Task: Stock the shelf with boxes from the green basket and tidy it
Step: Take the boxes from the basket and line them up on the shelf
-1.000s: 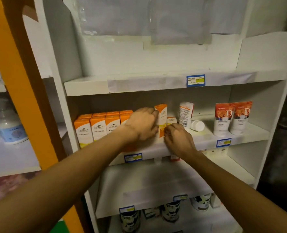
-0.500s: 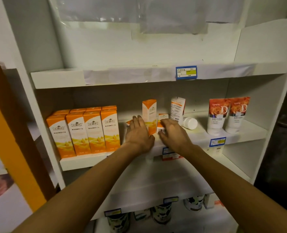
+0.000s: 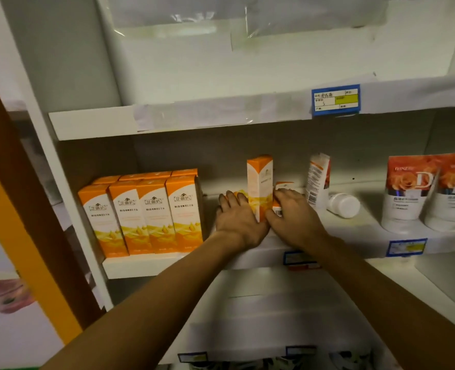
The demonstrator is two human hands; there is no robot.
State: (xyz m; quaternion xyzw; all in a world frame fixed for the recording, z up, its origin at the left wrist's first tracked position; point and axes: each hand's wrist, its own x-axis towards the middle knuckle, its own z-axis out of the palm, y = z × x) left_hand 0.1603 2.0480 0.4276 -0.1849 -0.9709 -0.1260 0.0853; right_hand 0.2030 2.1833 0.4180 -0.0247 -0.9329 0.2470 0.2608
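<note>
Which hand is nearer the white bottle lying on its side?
Right. The right hand lies just left of the white bottle; the left hand is farther left, beyond the upright orange box.

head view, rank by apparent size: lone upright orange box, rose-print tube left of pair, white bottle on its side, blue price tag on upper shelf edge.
1. rose-print tube, largest
2. lone upright orange box
3. blue price tag and white bottle: look alike, not ranked. Depths differ, so this is apparent size only.
</note>
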